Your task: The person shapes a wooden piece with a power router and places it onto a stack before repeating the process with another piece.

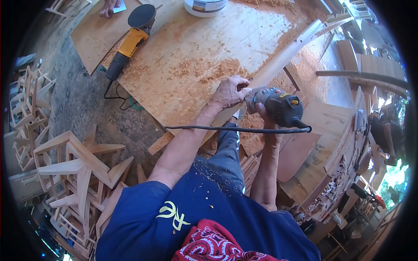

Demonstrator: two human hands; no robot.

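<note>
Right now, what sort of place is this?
Most likely a woodworking shop: the right hand holds a power tool, shavings litter the worktop, and wooden frames are piled nearby.

"What flanks the round white plastic tub (pixel 205 7)?"
"Left, the yellow-and-black plastic disc grinder (pixel 128 44); right, the long tan wooden board (pixel 285 55)."
"Under it?"
"Under the tub, the flat tan wooden panel (pixel 178 41), right of the angular tan wooden frames (pixel 83 167)."

Can't see the bit of the compact router (pixel 282 106). Can't make out most right hand (pixel 262 112) fingers, hidden behind the body. Can't read the label on the white tub (pixel 198 11), cropped at top. Same crop on a co-worker's hand (pixel 108 8). Can't resolve left hand (pixel 230 92) fingertips.
</note>
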